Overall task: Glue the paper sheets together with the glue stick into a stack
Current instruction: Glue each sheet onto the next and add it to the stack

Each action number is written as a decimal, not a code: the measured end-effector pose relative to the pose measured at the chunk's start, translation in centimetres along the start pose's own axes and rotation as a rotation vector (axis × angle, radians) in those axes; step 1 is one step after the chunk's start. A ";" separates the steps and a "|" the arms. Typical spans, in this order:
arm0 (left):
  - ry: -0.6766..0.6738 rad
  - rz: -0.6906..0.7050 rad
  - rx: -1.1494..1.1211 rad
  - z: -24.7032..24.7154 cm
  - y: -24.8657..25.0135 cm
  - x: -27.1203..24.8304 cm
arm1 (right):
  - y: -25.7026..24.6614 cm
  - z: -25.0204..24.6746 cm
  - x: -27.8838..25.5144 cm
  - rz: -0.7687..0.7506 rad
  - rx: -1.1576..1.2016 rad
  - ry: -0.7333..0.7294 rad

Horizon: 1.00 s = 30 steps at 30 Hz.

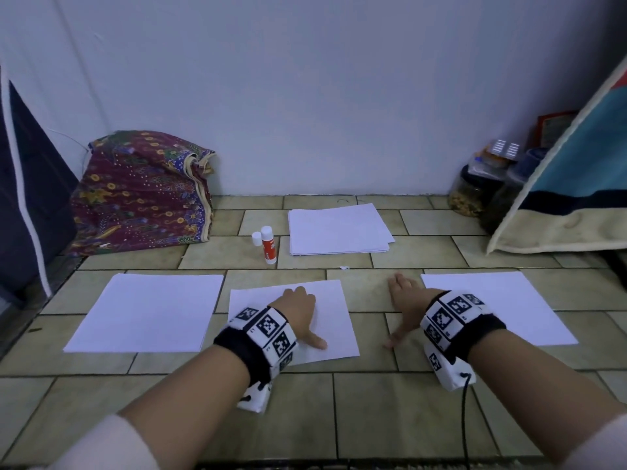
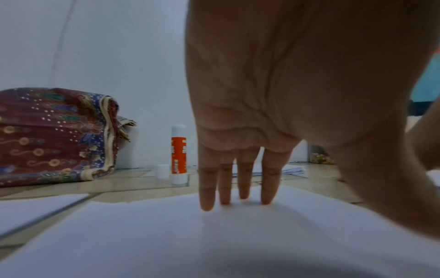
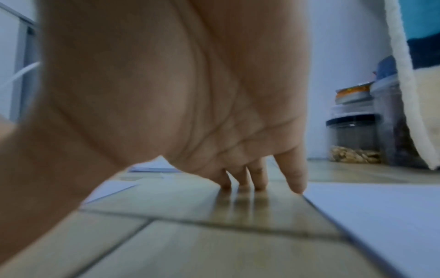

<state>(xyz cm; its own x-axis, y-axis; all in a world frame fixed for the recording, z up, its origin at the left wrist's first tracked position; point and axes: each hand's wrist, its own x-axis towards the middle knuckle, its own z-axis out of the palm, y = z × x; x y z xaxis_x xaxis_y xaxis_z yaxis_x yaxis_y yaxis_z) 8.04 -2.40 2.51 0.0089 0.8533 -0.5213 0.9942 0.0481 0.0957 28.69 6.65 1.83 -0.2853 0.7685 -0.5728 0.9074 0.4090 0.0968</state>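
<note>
Paper sheet (image 1: 334, 320) lies under my flat left hand (image 1: 298, 310); right hand (image 1: 405, 300) empty on floor; next, grasp glue stick (image 1: 268, 245)

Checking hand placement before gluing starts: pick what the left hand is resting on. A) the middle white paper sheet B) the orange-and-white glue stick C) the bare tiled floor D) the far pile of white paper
A: the left hand lies flat with straight fingers on the middle white paper sheet; the orange-and-white glue stick stands untouched beyond.
</note>
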 end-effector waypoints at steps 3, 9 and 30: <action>0.038 0.045 -0.001 0.8 -1.9 0.2 | -0.3 -2.8 0.2 -0.031 0.011 0.113; -0.042 -0.078 -0.064 2.2 -3.2 0.0 | -5.2 -6.5 2.2 -0.213 0.432 0.372; -0.019 -0.065 0.015 2.9 -4.0 0.4 | -10.9 -8.6 5.0 -0.432 0.915 0.279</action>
<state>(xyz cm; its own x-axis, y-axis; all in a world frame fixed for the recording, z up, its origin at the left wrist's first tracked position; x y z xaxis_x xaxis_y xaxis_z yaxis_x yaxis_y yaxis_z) 4.35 -3.73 -0.57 -0.0536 0.8387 -0.5420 0.9943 0.0952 0.0489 14.67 10.26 4.94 -0.5957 0.7798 -0.1925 0.5655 0.2370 -0.7899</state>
